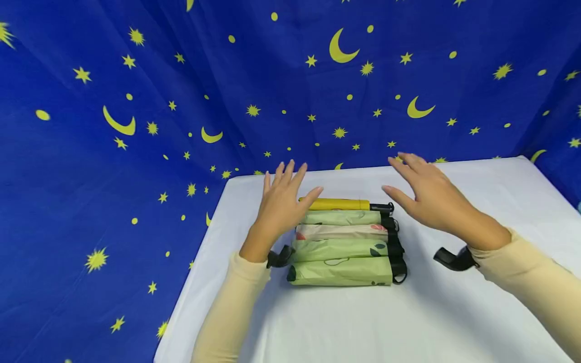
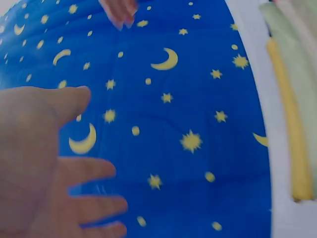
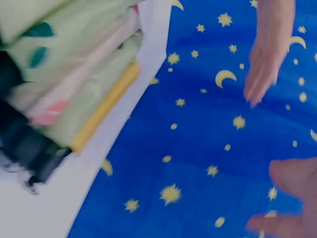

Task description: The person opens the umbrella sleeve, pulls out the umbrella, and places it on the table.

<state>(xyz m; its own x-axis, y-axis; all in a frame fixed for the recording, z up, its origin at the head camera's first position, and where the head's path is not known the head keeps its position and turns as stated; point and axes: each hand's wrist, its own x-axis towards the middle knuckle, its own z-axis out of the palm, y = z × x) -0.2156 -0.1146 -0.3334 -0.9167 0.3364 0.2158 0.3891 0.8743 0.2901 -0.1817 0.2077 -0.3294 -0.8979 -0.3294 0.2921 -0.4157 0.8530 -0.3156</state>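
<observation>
Several folded umbrellas lie side by side in a row on the white table, black handles to the right. Nearest is a green umbrella (image 1: 340,272), behind it another green umbrella with dark leaves (image 1: 340,250), then a pinkish one (image 1: 340,232), a pale green one (image 1: 340,218) and a yellow one (image 1: 336,204) at the back. My left hand (image 1: 283,204) hovers over the row's left end, fingers spread, holding nothing. To the right of the handles my right hand (image 1: 428,194) is raised, fingers extended and holding nothing. Both wrist views show the fingers apart from the umbrellas.
A white cloth covers the table (image 1: 363,322). Behind it and to the left hangs a blue curtain (image 1: 295,75) with yellow moons and stars. A black wrist mount (image 1: 455,259) sits under the right wrist, another (image 1: 280,256) by the left.
</observation>
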